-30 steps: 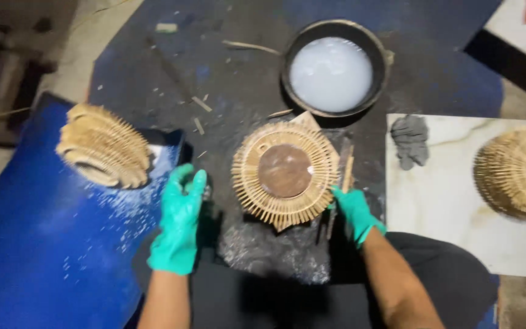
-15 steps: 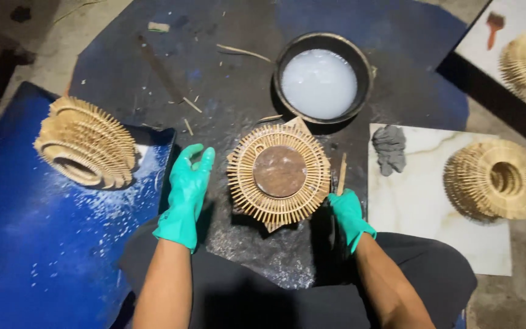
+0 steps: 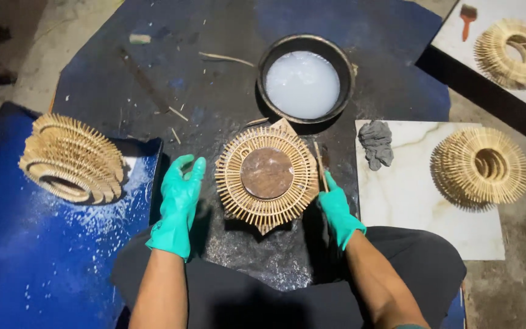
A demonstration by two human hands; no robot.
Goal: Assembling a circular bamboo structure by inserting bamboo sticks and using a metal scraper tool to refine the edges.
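Far left, at nine o'clock: ribbed bamboo-stick ring (image 3: pixel 71 158) lying tilted on a blue sheet (image 3: pixel 25 256) dusted with white specks. Next, at seven o'clock: left hand (image 3: pixel 179 204) in a green glove, released, fingers straight and together, palm turned toward the centre, just beside the round bamboo-stick frame (image 3: pixel 267 175) but apart from it. Dead centre: that frame lying flat on the dark mat (image 3: pixel 153 79), brown disc (image 3: pixel 267 173) in its middle, sticks fanning out all round. At twelve o'clock: black basin (image 3: pixel 305 77) full of milky white liquid. At four o'clock of the frame: right hand (image 3: pixel 338 210), gloved green, clenched on a thin stick (image 3: pixel 320 166) standing along the frame's right edge. Further right, at three o'clock: white marbled slab (image 3: pixel 415 201) bearing a grey rag (image 3: pixel 377 143) and a second ribbed ring (image 3: pixel 480 167). Far upper right, at one o'clock: another ring (image 3: pixel 511 52) and a small brush (image 3: pixel 467 18) on a white board (image 3: pixel 458 42).
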